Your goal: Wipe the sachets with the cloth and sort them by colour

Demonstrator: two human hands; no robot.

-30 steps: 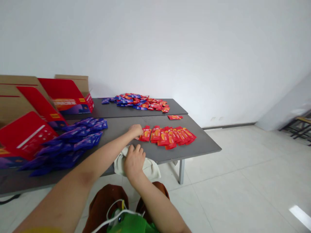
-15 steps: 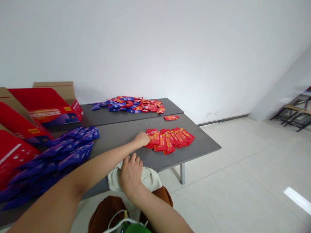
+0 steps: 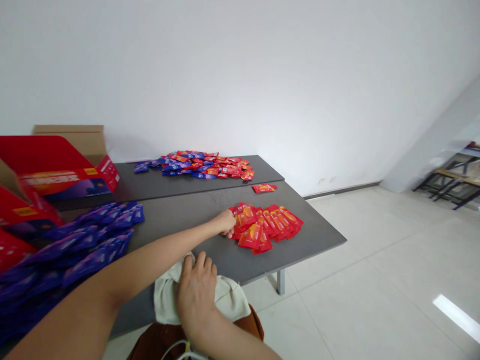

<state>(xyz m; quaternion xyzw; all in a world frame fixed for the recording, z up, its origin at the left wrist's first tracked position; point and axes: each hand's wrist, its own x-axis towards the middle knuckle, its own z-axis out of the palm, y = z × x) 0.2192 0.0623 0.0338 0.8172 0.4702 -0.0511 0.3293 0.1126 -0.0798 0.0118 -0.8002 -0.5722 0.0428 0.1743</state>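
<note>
My left hand [image 3: 226, 223] reaches across the table to the left end of a row of red sachets [image 3: 277, 223] with orange print. Its fingers are curled closed on the edge of a red sachet [image 3: 246, 218]; the fingertips are partly hidden. The other sachets overlap one another to the right. Near the table's front edge, my right hand [image 3: 197, 292] lies with fingers stretched out on a pale cloth [image 3: 232, 298] over my lap, holding nothing. One red sachet [image 3: 264, 188] lies apart, behind the row.
Blue-purple sachets [image 3: 93, 240] are heaped at the left. Behind them stand open red cartons [image 3: 71, 177]. A mixed pile of red and blue sachets [image 3: 198, 165] lies by the wall. The grey table [image 3: 318, 235] ends at the right, with stools [image 3: 450, 180] beyond.
My left hand has shifted slightly right and down, and the red sachets at the row's left end have moved. My right hand stays on the cloth. The view has turned a little right.
</note>
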